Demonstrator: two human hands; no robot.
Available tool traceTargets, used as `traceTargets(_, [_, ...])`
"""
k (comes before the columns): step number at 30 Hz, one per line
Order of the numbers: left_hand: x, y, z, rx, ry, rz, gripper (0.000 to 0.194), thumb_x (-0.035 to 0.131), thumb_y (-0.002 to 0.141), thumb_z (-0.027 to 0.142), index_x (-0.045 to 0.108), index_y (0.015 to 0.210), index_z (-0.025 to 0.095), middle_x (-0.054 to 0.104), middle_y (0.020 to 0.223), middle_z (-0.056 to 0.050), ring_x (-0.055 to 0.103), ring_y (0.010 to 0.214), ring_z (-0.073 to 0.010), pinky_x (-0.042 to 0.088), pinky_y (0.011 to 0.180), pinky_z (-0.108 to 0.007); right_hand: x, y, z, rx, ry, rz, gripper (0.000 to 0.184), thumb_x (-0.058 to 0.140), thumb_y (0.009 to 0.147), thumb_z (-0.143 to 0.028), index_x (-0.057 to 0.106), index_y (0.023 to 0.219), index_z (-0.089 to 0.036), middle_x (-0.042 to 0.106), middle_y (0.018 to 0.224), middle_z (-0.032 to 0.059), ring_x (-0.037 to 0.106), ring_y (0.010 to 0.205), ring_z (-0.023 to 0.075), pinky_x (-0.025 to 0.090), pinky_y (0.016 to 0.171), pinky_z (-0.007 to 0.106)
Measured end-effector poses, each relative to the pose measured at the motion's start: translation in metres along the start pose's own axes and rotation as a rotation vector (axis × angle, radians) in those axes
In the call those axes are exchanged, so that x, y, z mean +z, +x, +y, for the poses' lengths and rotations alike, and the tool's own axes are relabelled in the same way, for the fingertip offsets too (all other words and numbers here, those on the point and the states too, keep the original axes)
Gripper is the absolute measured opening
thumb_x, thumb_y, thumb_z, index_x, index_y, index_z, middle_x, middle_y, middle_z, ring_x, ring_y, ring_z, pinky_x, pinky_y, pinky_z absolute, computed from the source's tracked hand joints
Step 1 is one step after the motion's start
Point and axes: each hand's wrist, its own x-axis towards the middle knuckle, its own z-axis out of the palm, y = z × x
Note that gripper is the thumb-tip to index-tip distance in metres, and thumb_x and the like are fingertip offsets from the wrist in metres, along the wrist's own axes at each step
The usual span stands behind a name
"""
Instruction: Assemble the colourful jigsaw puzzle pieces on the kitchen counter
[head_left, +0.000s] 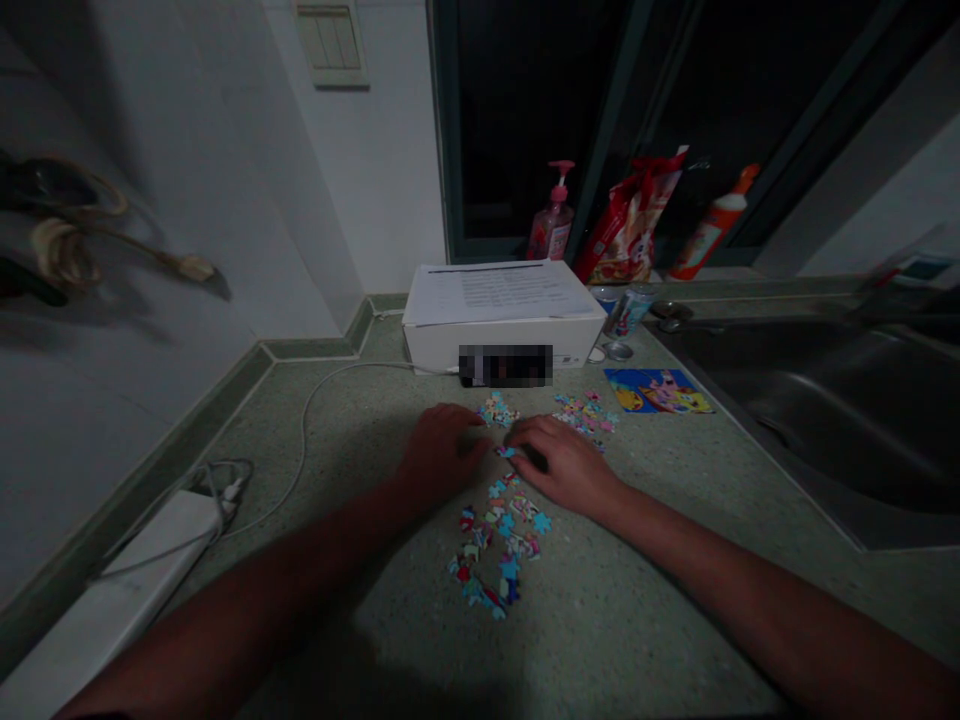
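From where I stand, taking the spot between the hands as the dial's centre and twelve as the window side, the left hand (448, 448) arches at nine o'clock, thumb and fingers a narrow gap apart. The right hand (562, 458) curls at three, its fingertips at a small blue puzzle piece (505, 452); whether it is pinched or merely touched, I can't tell.

More pieces lie on the speckled counter (360, 600): a small cluster (496, 410) at twelve, a looser spread (585, 410) at two, and a scattered group (506, 550) at six, between the forearms. Beyond that spread, also towards two, lies a bright cartoon card (660, 392), near the metal sink (825, 420) at three.

Past the cluster at twelve, a dark device (505, 366), its face blurred out, stands before a white box (427, 340) topped with papers (502, 290). A pale cable (304, 420) curves from it to a white power strip (142, 580) at eight. Around one, a pump bottle (551, 230) and a red bag (630, 225) stand by the window (525, 120).
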Motion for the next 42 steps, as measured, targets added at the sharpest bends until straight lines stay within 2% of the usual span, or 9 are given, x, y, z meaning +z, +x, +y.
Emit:
traceTargets(2, [-0.003, 0.003, -0.003, -0.084, 0.050, 0.008, 0.017, 0.068, 0.097, 0.022, 0.075, 0.112, 0.023, 0.080, 0.111, -0.008, 0.074, 0.111, -0.0299, 0.060, 0.103, -0.053, 0.002, -0.001, 0.002, 0.008, -0.012, -0.021, 0.013, 0.066, 0.100, -0.020, 0.076, 0.108, -0.022, 0.080, 0.114, 0.0132, 0.074, 0.112, 0.0328, 0.060, 0.100, 0.052])
traceTargets(5, [-0.005, 0.006, -0.006, -0.111, 0.126, -0.039, 0.029, 0.061, 0.097, 0.017, 0.074, 0.121, 0.026, 0.078, 0.122, -0.007, 0.071, 0.120, -0.0294, 0.059, 0.108, -0.052, 0.003, -0.002, 0.002, 0.010, -0.030, -0.039, 0.015, 0.068, 0.099, -0.018, 0.077, 0.110, -0.022, 0.079, 0.117, 0.0134, 0.073, 0.115, 0.0340, 0.059, 0.102, 0.054])
traceTargets(11, [0.002, 0.005, -0.006, -0.032, 0.223, -0.114, 0.038, 0.063, 0.100, 0.021, 0.073, 0.135, 0.032, 0.071, 0.146, -0.007, 0.064, 0.138, -0.0315, 0.055, 0.118, -0.056, 0.000, -0.001, -0.003, -0.025, -0.020, -0.063, 0.018, 0.067, 0.100, -0.018, 0.079, 0.111, -0.025, 0.078, 0.118, 0.0121, 0.073, 0.113, 0.0320, 0.058, 0.102, 0.053])
traceTargets(17, [0.005, 0.003, -0.005, 0.057, 0.225, -0.129, 0.041, 0.066, 0.100, 0.022, 0.070, 0.140, 0.031, 0.068, 0.151, -0.009, 0.061, 0.142, -0.0338, 0.053, 0.120, -0.057, -0.001, 0.000, -0.008, -0.083, 0.043, -0.084, 0.015, 0.065, 0.101, -0.020, 0.078, 0.104, -0.026, 0.076, 0.111, 0.0092, 0.073, 0.109, 0.0286, 0.058, 0.099, 0.050])
traceTargets(22, [0.005, 0.002, -0.009, 0.083, 0.142, -0.080, 0.032, 0.064, 0.101, 0.026, 0.070, 0.132, 0.030, 0.071, 0.145, -0.009, 0.064, 0.138, -0.0337, 0.055, 0.116, -0.060, -0.001, 0.001, -0.009, -0.082, 0.044, -0.075, 0.018, 0.063, 0.101, -0.020, 0.079, 0.104, -0.028, 0.077, 0.110, 0.0092, 0.073, 0.108, 0.0285, 0.060, 0.097, 0.051])
traceTargets(27, [0.006, 0.003, -0.012, 0.027, 0.051, -0.007, 0.024, 0.070, 0.095, 0.027, 0.072, 0.118, 0.035, 0.076, 0.133, -0.006, 0.068, 0.129, -0.0340, 0.055, 0.112, -0.063, -0.002, 0.002, -0.011, -0.078, 0.036, -0.076, 0.020, 0.062, 0.102, -0.020, 0.080, 0.104, -0.028, 0.078, 0.110, 0.0090, 0.074, 0.107, 0.0286, 0.060, 0.096, 0.051])
traceTargets(38, [0.006, 0.005, -0.017, -0.009, 0.031, -0.050, 0.015, 0.064, 0.098, 0.027, 0.072, 0.110, 0.032, 0.077, 0.128, -0.005, 0.069, 0.125, -0.0307, 0.056, 0.112, -0.058, -0.001, 0.002, -0.012, -0.110, 0.066, -0.094, 0.021, 0.059, 0.103, -0.021, 0.079, 0.102, -0.027, 0.077, 0.110, 0.0090, 0.073, 0.107, 0.0275, 0.060, 0.097, 0.048])
traceTargets(42, [0.006, 0.006, -0.017, -0.019, -0.012, -0.053, 0.017, 0.066, 0.094, 0.024, 0.072, 0.108, 0.033, 0.077, 0.127, -0.004, 0.069, 0.123, -0.0305, 0.056, 0.111, -0.060, -0.002, 0.002, -0.012, -0.104, 0.065, -0.095, 0.022, 0.058, 0.103, -0.021, 0.079, 0.101, -0.028, 0.077, 0.109, 0.0084, 0.073, 0.107, 0.0272, 0.060, 0.096, 0.049])
